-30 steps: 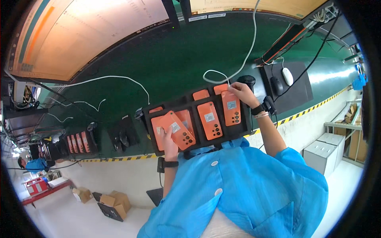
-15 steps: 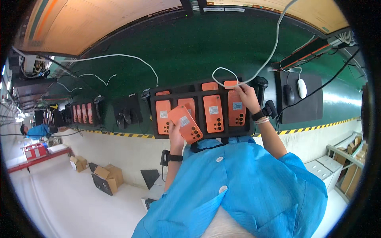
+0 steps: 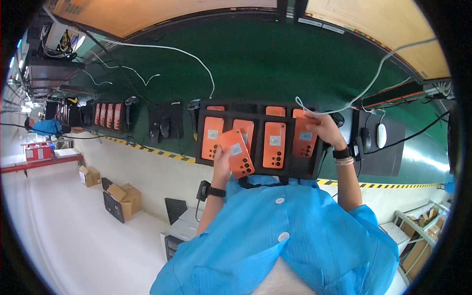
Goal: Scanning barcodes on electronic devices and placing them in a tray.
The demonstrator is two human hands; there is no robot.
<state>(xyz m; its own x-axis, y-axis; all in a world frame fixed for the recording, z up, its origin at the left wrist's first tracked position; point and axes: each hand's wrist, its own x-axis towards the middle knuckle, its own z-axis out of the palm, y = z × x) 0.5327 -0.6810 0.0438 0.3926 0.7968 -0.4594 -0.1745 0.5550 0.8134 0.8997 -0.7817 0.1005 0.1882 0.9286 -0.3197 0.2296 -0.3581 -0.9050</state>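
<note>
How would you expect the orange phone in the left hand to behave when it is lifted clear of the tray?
The orange phone looks stiff and flat, so it probably won't bend. The left hand holds it tilted over the black tray; its smooth back may be slippery.

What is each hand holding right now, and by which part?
The left hand holds an orange phone by its lower left edge, lifted off the black tray. The right hand grips another orange phone at its top.

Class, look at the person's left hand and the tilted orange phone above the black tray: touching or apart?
Touching. The head view shows the left hand gripping the tilted orange phone by its lower edge, lifted over the black tray.
</note>
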